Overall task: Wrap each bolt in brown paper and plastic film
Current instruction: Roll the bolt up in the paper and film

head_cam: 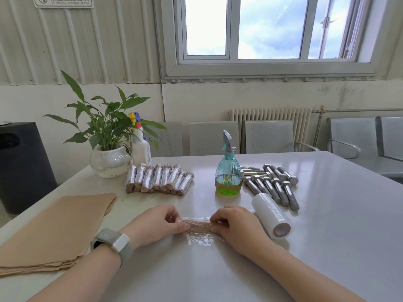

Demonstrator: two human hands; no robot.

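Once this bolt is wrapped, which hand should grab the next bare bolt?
Probably the right hand: the pile of bare steel bolts lies on its side, beyond the white film roll. The left hand would have to cross over the paper-wrapped bolt both hands hold.

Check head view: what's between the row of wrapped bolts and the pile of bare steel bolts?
The teal plastic spray bottle with green liquid stands between the wrapped bolts and bare steel bolts.

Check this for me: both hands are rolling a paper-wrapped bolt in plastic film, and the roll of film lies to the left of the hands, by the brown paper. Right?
Not quite. The head view shows the roll of film on the right of the hands, near the bare bolts. The rest holds: left hand and right hand grip the paper-wrapped bolt in plastic film.
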